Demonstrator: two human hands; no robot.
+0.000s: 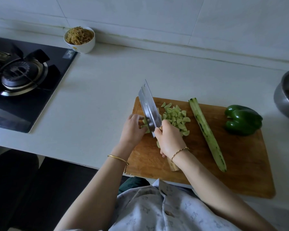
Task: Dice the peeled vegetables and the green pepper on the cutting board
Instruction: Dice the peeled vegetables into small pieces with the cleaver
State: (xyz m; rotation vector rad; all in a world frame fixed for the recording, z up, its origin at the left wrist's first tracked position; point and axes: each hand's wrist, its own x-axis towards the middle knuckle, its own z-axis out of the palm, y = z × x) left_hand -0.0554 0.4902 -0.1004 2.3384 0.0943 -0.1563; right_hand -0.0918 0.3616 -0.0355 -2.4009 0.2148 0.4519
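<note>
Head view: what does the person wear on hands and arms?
No gloves on the left hand or right hand; forearms unsleeved. A plain gold bangle circles the left wrist, a thin twisted gold bracelet the right. Pale printed shirt.

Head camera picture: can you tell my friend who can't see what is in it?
A right hand grips a cleaver over a wooden cutting board, while the left hand holds a pale green vegetable beside the blade, next to a pile of diced pieces. A long peeled vegetable and a green pepper lie farther right on the board.
</note>
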